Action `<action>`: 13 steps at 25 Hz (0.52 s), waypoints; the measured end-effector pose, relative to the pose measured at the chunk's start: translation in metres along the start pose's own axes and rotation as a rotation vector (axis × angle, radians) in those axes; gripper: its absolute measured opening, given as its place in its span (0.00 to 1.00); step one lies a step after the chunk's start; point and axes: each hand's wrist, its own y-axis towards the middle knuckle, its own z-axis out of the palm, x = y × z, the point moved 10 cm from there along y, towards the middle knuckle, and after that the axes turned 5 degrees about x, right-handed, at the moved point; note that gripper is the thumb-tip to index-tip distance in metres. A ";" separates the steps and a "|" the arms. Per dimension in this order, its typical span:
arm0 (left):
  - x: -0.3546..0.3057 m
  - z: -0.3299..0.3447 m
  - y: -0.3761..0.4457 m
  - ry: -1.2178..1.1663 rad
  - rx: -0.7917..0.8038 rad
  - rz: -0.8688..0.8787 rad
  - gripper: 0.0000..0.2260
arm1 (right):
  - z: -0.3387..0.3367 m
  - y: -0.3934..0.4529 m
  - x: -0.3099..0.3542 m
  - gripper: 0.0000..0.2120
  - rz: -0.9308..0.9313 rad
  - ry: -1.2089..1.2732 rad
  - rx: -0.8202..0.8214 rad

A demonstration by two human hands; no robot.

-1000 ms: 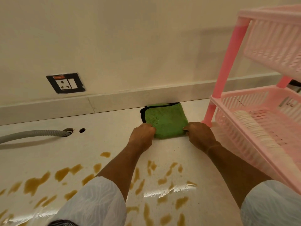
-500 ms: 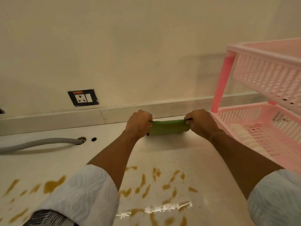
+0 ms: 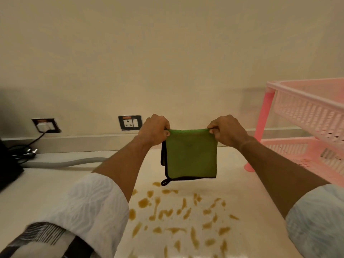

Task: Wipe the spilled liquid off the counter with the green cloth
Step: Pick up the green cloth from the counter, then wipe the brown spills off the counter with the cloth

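A green cloth (image 3: 191,154) with black trim hangs folded in the air above the pale counter (image 3: 247,198). My left hand (image 3: 155,130) pinches its top left corner and my right hand (image 3: 226,129) pinches its top right corner. A small black loop dangles from the cloth's lower left corner. Below and in front of the cloth, brown spilled liquid (image 3: 178,216) lies in several scattered blotches across the counter between my forearms.
A pink two-tier plastic rack (image 3: 305,116) stands on the right, one leg close behind my right wrist. A grey hose (image 3: 63,163) runs along the back left. Two wall sockets (image 3: 130,122) sit above the skirting; a black plugged-in object (image 3: 7,168) is at far left.
Both hands have lifted the cloth from the counter by the wall, and it has dropped open to hang vertically. The view has tilted up and back.
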 end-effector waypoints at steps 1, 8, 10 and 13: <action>0.006 -0.011 -0.009 -0.002 -0.004 -0.006 0.05 | -0.002 0.000 0.013 0.11 -0.017 -0.003 0.007; 0.068 -0.067 -0.070 0.013 -0.065 -0.122 0.06 | -0.004 0.010 0.103 0.10 -0.083 0.055 0.024; 0.090 -0.082 -0.089 0.019 -0.083 -0.158 0.06 | 0.001 0.012 0.134 0.10 -0.107 0.074 0.029; 0.124 -0.100 -0.114 0.029 -0.090 -0.176 0.06 | 0.013 0.016 0.178 0.10 -0.128 0.087 0.035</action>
